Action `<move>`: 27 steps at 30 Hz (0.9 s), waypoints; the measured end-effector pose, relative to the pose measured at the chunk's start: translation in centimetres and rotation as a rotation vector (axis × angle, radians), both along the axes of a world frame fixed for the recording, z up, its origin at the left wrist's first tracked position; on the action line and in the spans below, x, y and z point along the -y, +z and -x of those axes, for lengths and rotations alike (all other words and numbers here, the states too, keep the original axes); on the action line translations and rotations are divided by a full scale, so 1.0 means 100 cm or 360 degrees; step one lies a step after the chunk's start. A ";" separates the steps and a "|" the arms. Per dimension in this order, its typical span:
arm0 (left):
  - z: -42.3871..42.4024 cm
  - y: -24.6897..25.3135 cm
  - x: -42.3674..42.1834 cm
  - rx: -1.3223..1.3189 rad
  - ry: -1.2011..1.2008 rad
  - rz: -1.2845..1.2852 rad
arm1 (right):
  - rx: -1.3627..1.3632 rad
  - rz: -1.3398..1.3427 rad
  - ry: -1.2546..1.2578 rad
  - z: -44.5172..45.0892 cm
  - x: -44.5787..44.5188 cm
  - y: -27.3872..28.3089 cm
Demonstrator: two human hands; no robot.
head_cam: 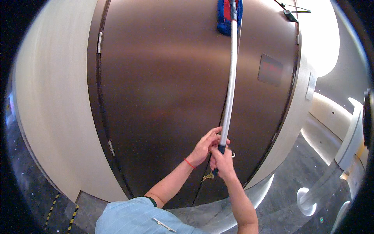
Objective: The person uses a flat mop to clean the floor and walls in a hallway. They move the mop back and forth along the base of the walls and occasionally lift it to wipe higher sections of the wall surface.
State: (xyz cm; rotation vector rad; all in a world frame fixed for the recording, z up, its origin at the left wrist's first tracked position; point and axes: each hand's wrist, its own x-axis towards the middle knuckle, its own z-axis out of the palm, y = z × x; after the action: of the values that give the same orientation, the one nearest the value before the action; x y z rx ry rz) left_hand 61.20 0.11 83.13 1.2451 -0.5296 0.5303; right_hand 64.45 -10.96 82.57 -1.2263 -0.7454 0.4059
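Note:
A flat dust mop with a blue fringed head (224, 28) and a long silver metal pole (230, 84) rises in front of a brown double door (163, 96). The mop head is against the upper part of the door, near the seam between the leaves. My right hand (223, 162) is closed round the dark grip (221, 149) at the pole's lower end. Beside it, my left hand (206, 147) is at the pole just above the grip, fingers partly bent; whether it grips the pole is hard to see. A yellowish cord (208, 176) hangs below the grip.
A door closer (289, 16) sits at the upper right, and a sign plate (270, 70) is on the right leaf. Pale wall panels (58, 87) flank the door. Black-and-yellow tape (73, 219) marks the grey floor (280, 187) at the lower left. A pale counter-like structure (349, 137) stands right.

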 end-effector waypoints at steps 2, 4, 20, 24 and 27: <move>0.005 0.018 -0.002 0.0009 -0.0005 -0.0076 | 0.0060 -0.0088 0.0068 -0.006 0.005 0.028; 0.006 0.028 0.003 -0.0016 -0.0072 -0.0146 | 0.0142 -0.0243 0.0075 -0.009 0.011 0.043; -0.044 0.018 0.059 -0.0097 -0.0334 0.0156 | 0.0163 -0.0136 -0.0167 -0.029 0.045 -0.015; -0.050 0.019 0.063 -0.0113 -0.0240 0.0215 | 0.0099 -0.0076 -0.0088 -0.036 0.050 -0.008; -0.047 0.020 0.066 -0.0089 -0.0208 0.0176 | 0.0137 -0.0107 -0.0097 -0.033 0.053 -0.008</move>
State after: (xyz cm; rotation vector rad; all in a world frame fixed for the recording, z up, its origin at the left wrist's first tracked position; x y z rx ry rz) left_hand 65.94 -6.46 85.15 1.1091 -0.5235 0.4081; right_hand 67.76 -16.30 81.75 -1.2059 -0.7872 0.2770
